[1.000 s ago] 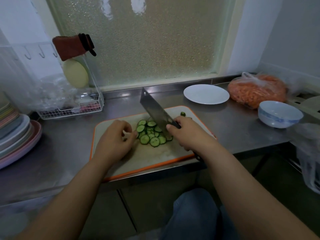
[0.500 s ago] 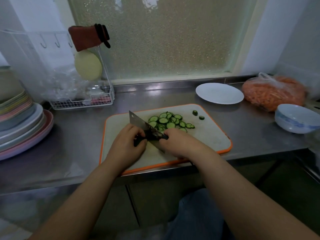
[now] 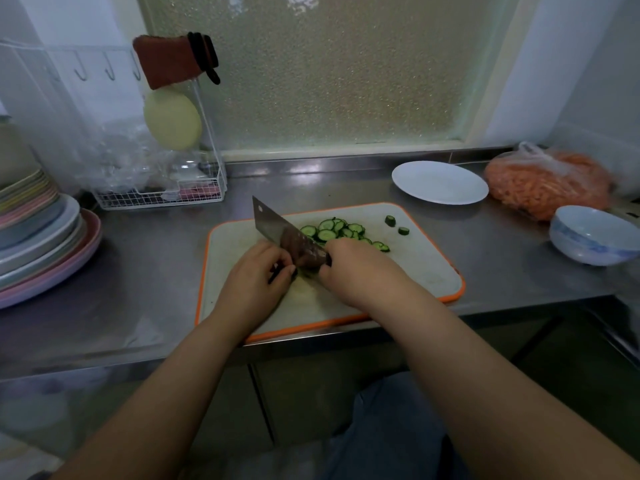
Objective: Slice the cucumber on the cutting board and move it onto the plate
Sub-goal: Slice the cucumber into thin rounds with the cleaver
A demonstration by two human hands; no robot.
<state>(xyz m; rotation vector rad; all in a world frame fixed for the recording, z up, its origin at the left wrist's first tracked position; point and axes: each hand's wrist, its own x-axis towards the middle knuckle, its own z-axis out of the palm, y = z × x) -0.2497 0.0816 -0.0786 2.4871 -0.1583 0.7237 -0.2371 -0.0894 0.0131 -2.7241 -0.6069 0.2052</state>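
A white cutting board (image 3: 426,271) with an orange rim lies on the steel counter. Several cucumber slices (image 3: 337,230) are piled at its far middle, and two end pieces (image 3: 396,226) lie to their right. My right hand (image 3: 356,271) grips the handle of a cleaver (image 3: 273,225), whose blade stands tilted on the board just left of the slices. My left hand (image 3: 254,278) is on the blade's left side, its curled fingers pinching a small dark cucumber stub (image 3: 283,271) against the blade. The white plate (image 3: 440,183) sits bare at the back right.
A bag of orange shreds (image 3: 547,183) and a blue-white bowl (image 3: 592,237) are on the right. Stacked plates (image 3: 41,244) stand at the left edge. A wire rack (image 3: 162,195) with a hanging mitt stands at the back left. The counter's front edge runs just below the board.
The cleaver came down from above the slices to the board beside my left hand, on the slices' left. My left hand closed in against the blade. The view swung slightly left.
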